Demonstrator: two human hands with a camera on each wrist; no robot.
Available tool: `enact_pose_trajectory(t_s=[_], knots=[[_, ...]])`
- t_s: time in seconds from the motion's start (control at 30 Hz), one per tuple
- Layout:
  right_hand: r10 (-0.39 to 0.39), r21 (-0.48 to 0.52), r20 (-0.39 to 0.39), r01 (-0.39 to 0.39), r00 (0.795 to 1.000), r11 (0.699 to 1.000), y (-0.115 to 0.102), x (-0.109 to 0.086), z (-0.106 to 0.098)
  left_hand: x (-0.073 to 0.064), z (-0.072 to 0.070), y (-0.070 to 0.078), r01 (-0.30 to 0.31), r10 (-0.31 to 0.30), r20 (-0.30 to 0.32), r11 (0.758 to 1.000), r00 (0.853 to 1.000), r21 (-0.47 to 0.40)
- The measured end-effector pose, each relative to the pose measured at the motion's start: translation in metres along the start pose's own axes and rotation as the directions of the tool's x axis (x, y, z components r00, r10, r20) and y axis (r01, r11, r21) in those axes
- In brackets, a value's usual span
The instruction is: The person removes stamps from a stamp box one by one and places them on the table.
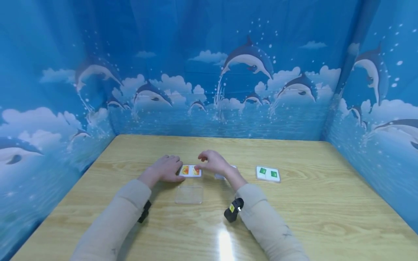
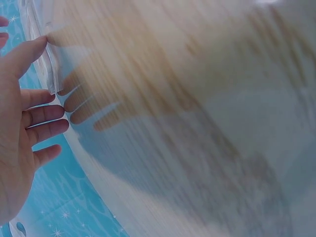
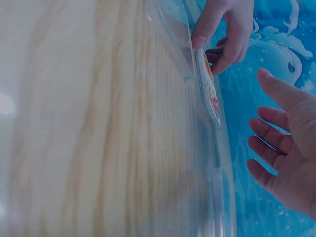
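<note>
In the head view, a flat clear case with two orange picture cards (image 1: 190, 170) lies on the table. My left hand (image 1: 166, 168) steadies its left end, thumb at the near corner and fingers along the far side. That grip also shows in the right wrist view, where the card case (image 3: 210, 91) is seen edge-on. My right hand (image 1: 213, 163) is just above the right end, fingers loosely bent and holding nothing. Its thumb overlaps the card in the head view, while the right wrist view shows the hand apart from it. An empty-looking transparent tray (image 1: 188, 194) lies nearer me.
A second case (image 1: 220, 176) is mostly hidden under my right wrist. Further right lies a case with green square pictures (image 1: 267, 174). Dolphin-printed curtains (image 1: 209, 90) stand along the back and sides of the wooden table (image 1: 310, 203).
</note>
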State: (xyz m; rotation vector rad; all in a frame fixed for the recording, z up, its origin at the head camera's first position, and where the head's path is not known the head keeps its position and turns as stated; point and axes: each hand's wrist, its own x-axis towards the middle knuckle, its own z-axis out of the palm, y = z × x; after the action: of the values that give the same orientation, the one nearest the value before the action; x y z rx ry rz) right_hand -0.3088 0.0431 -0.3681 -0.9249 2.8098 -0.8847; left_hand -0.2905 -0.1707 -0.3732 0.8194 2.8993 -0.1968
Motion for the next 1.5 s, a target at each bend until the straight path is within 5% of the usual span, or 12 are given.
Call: enact_pose_trajectory(t_s=[0.67,1.5], knots=[[0.201,0.246,0.02,-0.199,0.979,0.949,0.011,0.005,0.022,0.0,-0.001,0.001,-0.014,0.014,0.016,1.0,1.0,-0.005],[0.178,0.11,0.052,-0.183,0.983,0.977,0.015,0.009,0.03,-0.001,-0.001,0.001,-0.015,0.015,-0.006,1.0,1.0,-0.014]])
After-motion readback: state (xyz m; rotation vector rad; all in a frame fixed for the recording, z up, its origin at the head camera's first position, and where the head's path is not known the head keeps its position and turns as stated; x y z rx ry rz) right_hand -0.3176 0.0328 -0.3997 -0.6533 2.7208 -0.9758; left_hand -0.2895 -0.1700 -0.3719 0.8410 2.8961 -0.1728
